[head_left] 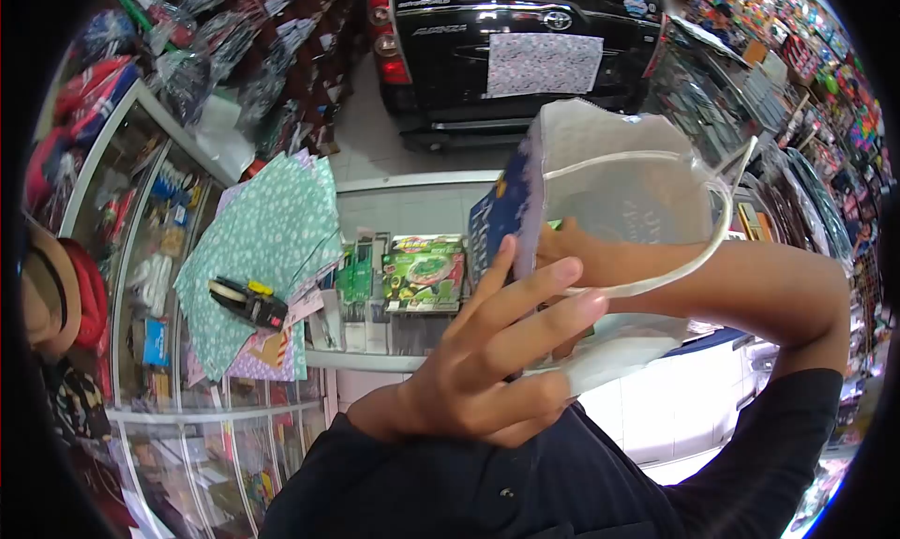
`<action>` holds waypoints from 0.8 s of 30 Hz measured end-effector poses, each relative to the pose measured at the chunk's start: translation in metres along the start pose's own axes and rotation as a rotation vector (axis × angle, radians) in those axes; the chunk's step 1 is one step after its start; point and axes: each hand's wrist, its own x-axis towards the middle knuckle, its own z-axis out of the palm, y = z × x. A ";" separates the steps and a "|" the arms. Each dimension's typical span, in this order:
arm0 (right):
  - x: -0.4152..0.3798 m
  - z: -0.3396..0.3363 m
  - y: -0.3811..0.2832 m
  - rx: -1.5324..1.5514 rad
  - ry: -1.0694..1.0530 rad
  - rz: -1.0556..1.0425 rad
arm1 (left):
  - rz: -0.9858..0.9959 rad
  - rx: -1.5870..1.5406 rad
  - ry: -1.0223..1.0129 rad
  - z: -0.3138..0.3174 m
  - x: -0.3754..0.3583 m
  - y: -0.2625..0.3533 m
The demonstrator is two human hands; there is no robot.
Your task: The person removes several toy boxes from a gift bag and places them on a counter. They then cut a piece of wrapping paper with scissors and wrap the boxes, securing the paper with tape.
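Observation:
A paper gift bag (619, 131) with a white cord handle is tilted in front of me, its pale inside facing up and its dark blue printed side to the left. My left hand (506, 361) lies against the bag's near left side, fingers stretched and spread. Through the handle loop my right forearm reaches into the bag. Part of my right hand (562, 247) shows at the bag's left inner wall; its fingers are mostly hidden. To the left, on the glass counter, sits a green toy box (424, 272).
Green patterned wrapping paper (267, 211) lies in a stack at left, with a black and yellow hand tool (248, 302) on it. Glass display cases (141, 258) line the left. A black car (525, 61) stands beyond the counter. Packed shelves (825, 61) fill the right.

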 end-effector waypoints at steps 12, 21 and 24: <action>-0.047 -0.012 0.022 -0.049 0.323 -0.060 | -0.060 0.018 -0.023 -0.006 -0.005 0.016; -0.158 -0.034 -0.001 0.070 0.981 0.056 | -0.106 0.107 0.023 -0.014 -0.018 0.029; -0.152 0.003 -0.007 0.304 1.675 0.243 | -0.104 0.077 0.035 -0.015 -0.024 0.031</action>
